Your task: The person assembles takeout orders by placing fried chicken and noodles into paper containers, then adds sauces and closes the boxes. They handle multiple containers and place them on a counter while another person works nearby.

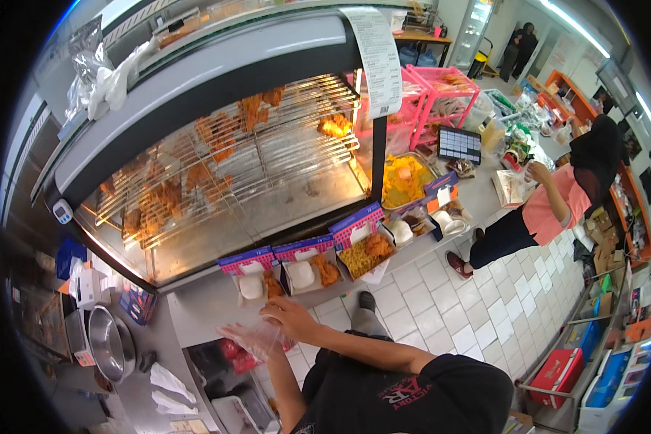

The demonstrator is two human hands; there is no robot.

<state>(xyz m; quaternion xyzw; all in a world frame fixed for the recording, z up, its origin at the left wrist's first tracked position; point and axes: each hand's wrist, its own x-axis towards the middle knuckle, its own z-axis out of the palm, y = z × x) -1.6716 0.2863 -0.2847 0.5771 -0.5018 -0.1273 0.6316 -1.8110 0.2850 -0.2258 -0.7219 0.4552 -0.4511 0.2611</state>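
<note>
My left hand [252, 340] is inside a loose clear plastic glove [231, 335], fingers spread and holding nothing. My right hand [291, 317] lies right against it, fingers pinching the glove's edge near the wrist. Both hands hover over the grey counter edge [202, 311]. Just beyond them an open meal box [257, 284] with a blue and pink lid holds white rice and fried chicken. A second box like it [307, 273] is beside it, and a third [369, 253] holds yellow rice.
A heated glass display case [217, 181] with fried chicken on wire racks stands behind the boxes, with a long paper receipt [377, 58] hanging from its top. More open boxes [430, 220], a tray of yellow food [401, 181], a metal bowl [108, 347]. A co-worker in a pink shirt [553, 210] stands on the tiled floor.
</note>
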